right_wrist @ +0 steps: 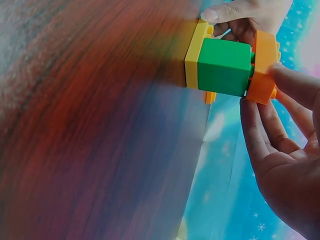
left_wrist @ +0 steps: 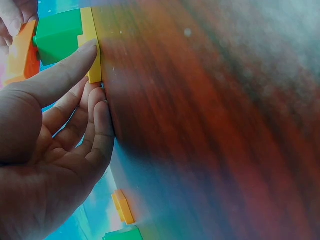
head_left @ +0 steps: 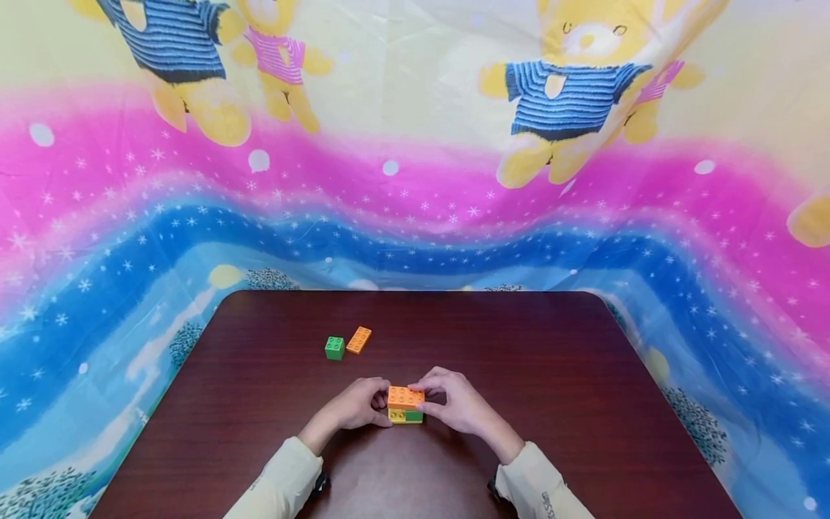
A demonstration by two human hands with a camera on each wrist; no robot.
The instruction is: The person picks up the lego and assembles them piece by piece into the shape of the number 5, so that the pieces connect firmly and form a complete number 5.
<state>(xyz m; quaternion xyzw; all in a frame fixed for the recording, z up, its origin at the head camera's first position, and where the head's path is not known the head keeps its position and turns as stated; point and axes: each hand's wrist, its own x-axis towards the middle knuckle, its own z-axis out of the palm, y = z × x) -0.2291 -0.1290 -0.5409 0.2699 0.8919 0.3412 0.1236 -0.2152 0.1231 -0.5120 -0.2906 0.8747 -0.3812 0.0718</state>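
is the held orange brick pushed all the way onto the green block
Not fully: in the right wrist view, the green block has studs showing under the orange brick.

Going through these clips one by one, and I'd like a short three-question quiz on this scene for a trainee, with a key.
1. True or false: the left hand holds the yellow plate.
2. Fill in: on the table, a loose green piece lies next to a loose ___ piece.
3. Is the orange brick in the right hand fully pressed down onto the green brick beneath it?

Key:
1. True.
2. Orange.
3. No; in the right wrist view, studs show between the two.
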